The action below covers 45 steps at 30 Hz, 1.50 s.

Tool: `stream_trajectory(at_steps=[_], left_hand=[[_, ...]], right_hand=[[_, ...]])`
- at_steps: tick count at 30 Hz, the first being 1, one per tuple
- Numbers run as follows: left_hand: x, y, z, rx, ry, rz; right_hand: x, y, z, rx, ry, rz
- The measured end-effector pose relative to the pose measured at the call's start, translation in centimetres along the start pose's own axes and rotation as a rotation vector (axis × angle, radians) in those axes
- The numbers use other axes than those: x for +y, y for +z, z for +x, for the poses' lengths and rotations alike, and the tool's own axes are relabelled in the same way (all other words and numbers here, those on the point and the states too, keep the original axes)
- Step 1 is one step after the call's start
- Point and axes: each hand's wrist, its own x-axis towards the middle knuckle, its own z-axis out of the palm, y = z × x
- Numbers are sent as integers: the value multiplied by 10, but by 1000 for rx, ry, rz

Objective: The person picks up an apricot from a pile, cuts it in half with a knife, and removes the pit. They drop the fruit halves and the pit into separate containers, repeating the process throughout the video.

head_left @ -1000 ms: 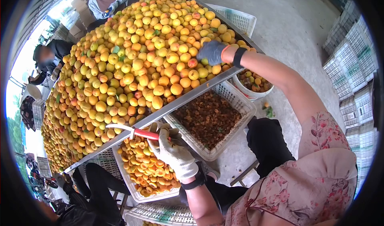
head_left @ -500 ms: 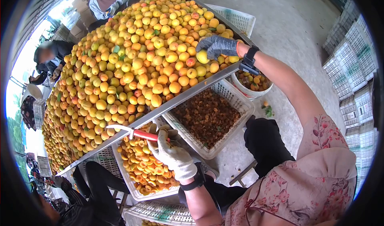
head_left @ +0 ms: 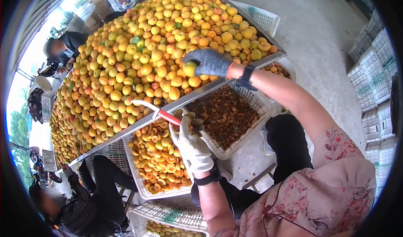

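Note:
My left hand (head_left: pixel 191 149), in a white glove, is closed around the red handle of a knife (head_left: pixel 168 117). The knife's pale curved blade points left over the edge of the table. In a grey glove, my right hand (head_left: pixel 213 64) grips a yellow-green apricot (head_left: pixel 189 68) just above a large heap of apricots (head_left: pixel 138 65). Below my left hand stands a white crate (head_left: pixel 136 176) filled with halved apricots (head_left: pixel 161 157). A second white crate (head_left: pixel 263 116), holding brown apricot pits (head_left: pixel 222 117), sits beneath my right forearm.
A metal rim (head_left: pixel 163 111) edges the heaped table. Partly behind my right arm is a bucket (head_left: pixel 289 69) with fruit in it. Co-workers sit along the far side (head_left: pixel 63 50) and at lower left (head_left: pixel 79 207). Stacked crates (head_left: pixel 371 65) stand at right; another crate (head_left: pixel 168 214) lies at the bottom.
My right hand has lifted the apricot away from the heap's right edge and moved left, toward the knife. My left hand, holding the knife, has risen and shifted slightly right in view.

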Motion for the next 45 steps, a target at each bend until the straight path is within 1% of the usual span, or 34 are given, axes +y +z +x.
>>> stream_trajectory(at_steps=[2,3,5,6,7,9,10,11,13,14,16,17,18,19,20,21,23,25,26,27,29,30,31,32,33,35,36,37,39,40,41,42,43,45], left_hand=[[-2,-1,3,-3,4,-24],[-2,-2,4,15,-5,-42],[-3,-7,8,41,-5,-61],[-4,-12,11,24,-19,-107],[-6,-15,12,4,-35,-150],[-7,-19,15,5,-28,-123],[-7,-18,17,1,-41,-92],[-8,-17,19,-3,-55,-60],[-10,-9,24,-31,-59,16],[-12,-4,26,-104,-74,65],[-19,8,29,-229,-152,110],[-30,8,30,-315,-152,191],[-46,5,32,-361,-87,261],[-56,2,34,-407,-23,331],[-23,13,31,-343,-91,554],[-8,11,39,-270,59,742],[-19,1,77,-19,372,875],[-28,-5,114,147,575,1179],[-30,-1,125,81,524,1376],[-37,3,132,-5,398,1537],[-58,8,143,83,506,1575],[-60,7,146,78,509,1586],[-57,6,144,23,518,1543],[-53,4,142,-31,524,1496],[-55,-3,144,-57,571,1299],[-44,9,133,-32,484,519],[-28,11,112,-62,247,244],[-17,9,102,-67,137,176],[-11,11,81,-270,47,-137],[-10,9,70,-388,44,-154],[-10,10,60,-531,61,-284],[-11,14,50,-422,44,-303],[-6,23,39,-315,26,-323],[-6,14,30,-366,12,-395]], right_hand=[[9,29,14,92,-162,-282],[18,36,18,91,-167,-279],[11,40,28,198,139,-321],[13,32,36,168,322,-315],[18,29,38,288,391,-387],[33,25,41,457,411,-554],[36,26,39,564,265,-640],[18,23,34,561,266,-637],[-17,23,12,299,156,-238],[-18,38,-3,256,-25,-53],[-27,56,-30,95,4,250],[-38,57,-40,-27,212,364],[-47,57,-52,111,93,363],[-41,65,-60,159,290,863],[-37,59,-63,219,271,914],[-32,50,-66,285,249,966],[-24,33,-74,360,344,1263],[-22,18,-78,341,376,1184],[-25,12,-80,277,483,1105],[-26,11,-84,210,588,1026],[-16,24,-89,266,533,1117],[-14,26,-92,266,510,1168],[-11,28,-96,269,491,1218],[-6,32,-98,332,306,763],[-4,30,-103,337,309,766],[-12,20,-105,239,381,789],[-11,22,-107,201,447,953],[-14,21,-109,189,447,958],[-30,11,-113,-14,488,1316],[-39,7,-115,-72,550,1175],[-42,14,-118,-84,550,1175],[-46,23,-123,64,331,1001],[-52,24,-127,77,348,1007],[-65,25,-134,104,381,1019]])
